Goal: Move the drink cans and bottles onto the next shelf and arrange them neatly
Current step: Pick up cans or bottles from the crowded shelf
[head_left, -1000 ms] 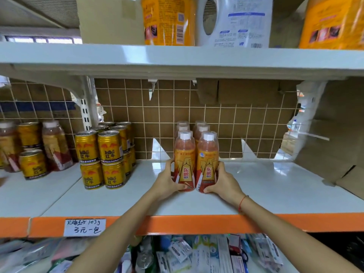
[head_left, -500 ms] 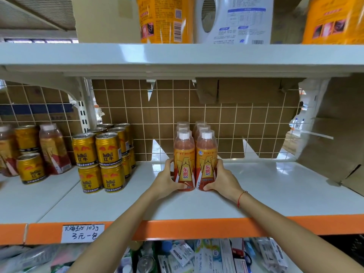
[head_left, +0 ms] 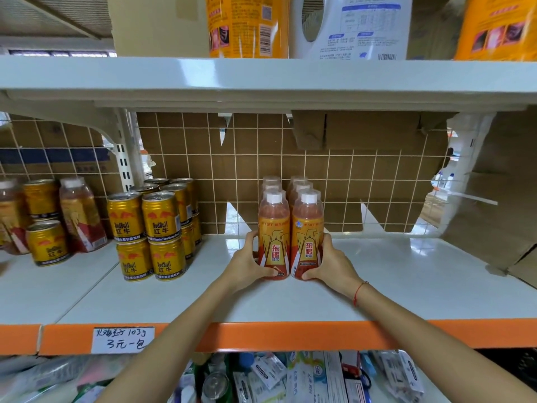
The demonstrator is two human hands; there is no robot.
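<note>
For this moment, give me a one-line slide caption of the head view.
Both hands, left hand and right hand, grip the front bottles beside stacked cans.

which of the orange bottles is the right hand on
The front bottle of the right-hand row; the right hand grips its lower side.

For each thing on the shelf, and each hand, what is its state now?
Bottles: upright, two rows, caps on.
Stacked cans: upright, two layers.
Left hand: holds front left bottle.
Right hand: holds front right bottle.
Cans at far left: upright, not moved yet.
</note>
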